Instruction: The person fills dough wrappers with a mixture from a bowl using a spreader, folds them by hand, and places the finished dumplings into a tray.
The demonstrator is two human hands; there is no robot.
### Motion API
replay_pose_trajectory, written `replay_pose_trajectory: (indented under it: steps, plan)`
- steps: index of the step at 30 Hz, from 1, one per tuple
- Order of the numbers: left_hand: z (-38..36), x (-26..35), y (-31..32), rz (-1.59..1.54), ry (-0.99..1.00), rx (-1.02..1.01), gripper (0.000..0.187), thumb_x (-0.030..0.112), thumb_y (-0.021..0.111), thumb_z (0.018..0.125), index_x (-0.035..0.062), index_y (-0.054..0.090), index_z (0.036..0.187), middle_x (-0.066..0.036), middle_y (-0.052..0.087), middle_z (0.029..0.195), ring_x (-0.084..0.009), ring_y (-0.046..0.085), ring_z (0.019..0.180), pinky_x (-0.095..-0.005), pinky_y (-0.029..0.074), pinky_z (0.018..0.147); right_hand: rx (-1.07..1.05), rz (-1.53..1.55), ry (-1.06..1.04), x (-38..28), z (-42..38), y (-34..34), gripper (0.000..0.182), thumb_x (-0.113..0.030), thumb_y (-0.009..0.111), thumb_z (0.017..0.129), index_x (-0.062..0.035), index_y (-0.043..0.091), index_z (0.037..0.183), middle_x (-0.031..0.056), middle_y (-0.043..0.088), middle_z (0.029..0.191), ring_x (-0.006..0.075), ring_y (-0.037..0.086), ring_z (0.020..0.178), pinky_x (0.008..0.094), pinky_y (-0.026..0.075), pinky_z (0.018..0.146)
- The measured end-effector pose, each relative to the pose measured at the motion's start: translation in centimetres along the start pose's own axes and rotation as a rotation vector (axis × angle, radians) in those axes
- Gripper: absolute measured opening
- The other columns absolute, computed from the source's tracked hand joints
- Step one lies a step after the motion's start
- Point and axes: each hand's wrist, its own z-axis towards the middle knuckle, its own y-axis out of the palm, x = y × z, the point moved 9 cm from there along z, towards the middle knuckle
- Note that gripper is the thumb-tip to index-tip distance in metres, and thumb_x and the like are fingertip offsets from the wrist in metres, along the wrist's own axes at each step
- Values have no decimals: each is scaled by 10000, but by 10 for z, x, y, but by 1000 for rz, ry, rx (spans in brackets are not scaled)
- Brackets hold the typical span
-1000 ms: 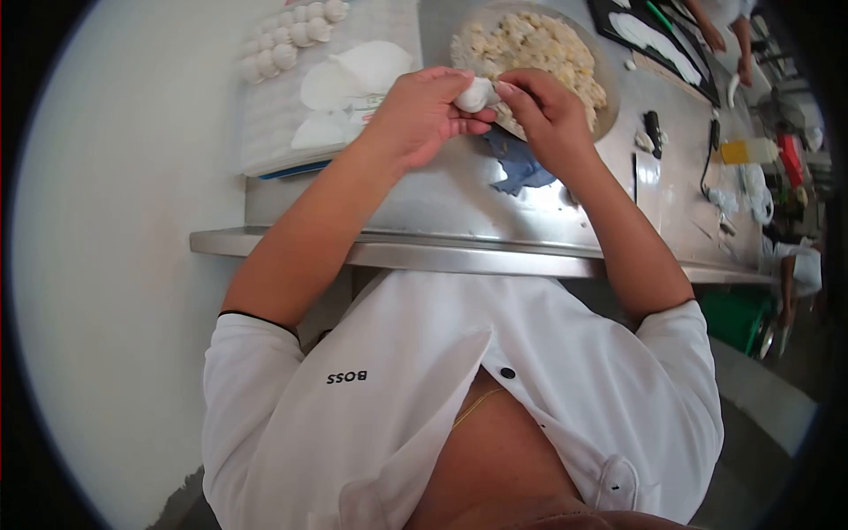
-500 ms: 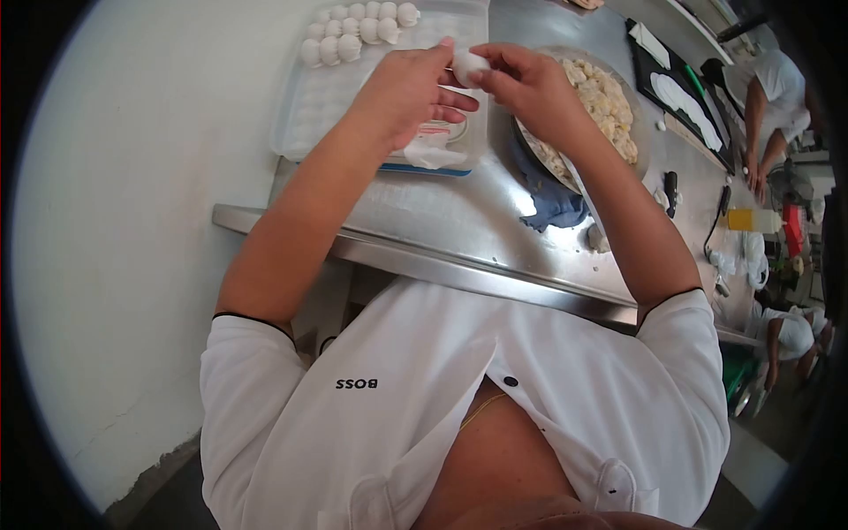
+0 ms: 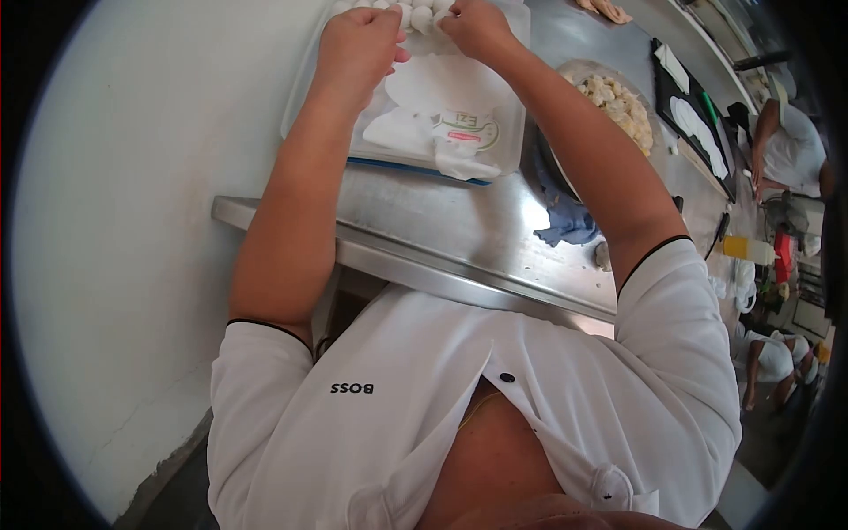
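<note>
White dough balls (image 3: pixel 422 19) sit in rows at the far end of a translucent plastic tray (image 3: pixel 517 115). My right hand (image 3: pixel 478 31) is at the right end of the near row, its fingertips pinched around a dough ball there. My left hand (image 3: pixel 360 46) hangs over the tray's left side, fingers curled in beside the row; whatever they may hold is hidden. A printed white plastic bag (image 3: pixel 424 97) lies flat in the tray, nearer to me than the balls.
Right of the tray, a bowl of pale chunky filling (image 3: pixel 618 106) stands on the steel table (image 3: pixel 424 212) by a blue cloth (image 3: pixel 565 223). Farther right are a black board (image 3: pixel 720 155) and a yellow bottle (image 3: pixel 746 249). Other people in white shirts work at the right.
Both hands have moved away from me, to the far end of the tray. The dough ball held between them is now down at the row in my right hand. More of the bag shows.
</note>
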Motion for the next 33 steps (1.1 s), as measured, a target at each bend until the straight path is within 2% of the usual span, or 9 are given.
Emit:
replay_pose_trajectory:
  steps: [2, 12, 15, 17, 21, 23, 26, 30, 33]
  plan:
    - [2, -7, -3, -50, -28, 30, 270, 272, 566, 901, 14, 644, 893, -82, 653, 753, -155, 620, 579, -275, 459, 472, 10, -25, 27, -4, 2, 0, 273, -167, 602, 764, 53, 674, 910, 288, 660, 913, 426, 641, 884, 438, 504, 795]
    - [-4, 12, -2, 1, 92, 33, 287, 238, 566, 892, -18, 646, 791, -82, 625, 660, -143, 606, 533, -277, 458, 466, -11, -128, 72, -15, 0, 3, 342, -205, 616, 791, 77, 592, 983, 328, 635, 946, 452, 627, 898, 470, 495, 799]
    - [5, 5, -4, 114, 99, 24, 283, 219, 561, 870, -39, 660, 809, -157, 664, 710, -225, 640, 566, -338, 495, 514, -21, -286, -161, -35, -18, -19, 293, -214, 596, 816, 60, 600, 918, 323, 627, 916, 456, 617, 891, 484, 490, 790]
    - [13, 9, -4, 516, 316, 69, 273, 195, 548, 847, -47, 673, 827, -239, 675, 805, -349, 663, 684, -420, 528, 638, -387, -344, -10, -30, -35, -7, 265, -253, 656, 854, 7, 654, 900, 140, 662, 774, 231, 634, 696, 348, 503, 647]
    - [27, -10, -1, 585, 391, 70, 262, 194, 554, 829, -33, 683, 833, -266, 661, 870, -415, 645, 824, -455, 521, 770, -393, -271, -151, -42, -72, -8, 265, -243, 658, 833, 20, 623, 835, 177, 624, 705, 305, 602, 652, 395, 477, 634]
    - [37, -21, 11, 850, 465, -32, 273, 218, 575, 834, -29, 689, 869, -270, 664, 899, -420, 638, 889, -450, 516, 816, -426, -245, -167, -46, -90, -8, 276, -251, 656, 839, 23, 626, 842, 175, 620, 701, 297, 599, 649, 392, 473, 633]
    - [28, -20, 10, 866, 532, 39, 311, 242, 591, 835, -37, 687, 932, -286, 655, 967, -424, 627, 943, -446, 510, 848, -578, -144, -161, -56, -122, -5, 302, -275, 659, 851, 26, 634, 859, 168, 612, 690, 277, 592, 646, 386, 469, 635]
    - [32, -27, 6, 859, 234, -77, 358, 257, 592, 841, -59, 674, 988, -300, 642, 1020, -429, 611, 996, -449, 493, 886, -762, -116, -108, -79, -159, -12, 343, -324, 675, 864, 17, 646, 876, 154, 608, 698, 243, 582, 656, 380, 472, 656]
    - [30, -28, 3, 866, 153, -93, 381, 266, 590, 847, -75, 667, 996, -311, 638, 1019, -421, 611, 1014, -447, 484, 904, -629, -122, -235, -83, -174, -14, 313, -296, 671, 866, 15, 647, 893, 181, 622, 799, 317, 602, 732, 393, 482, 700]
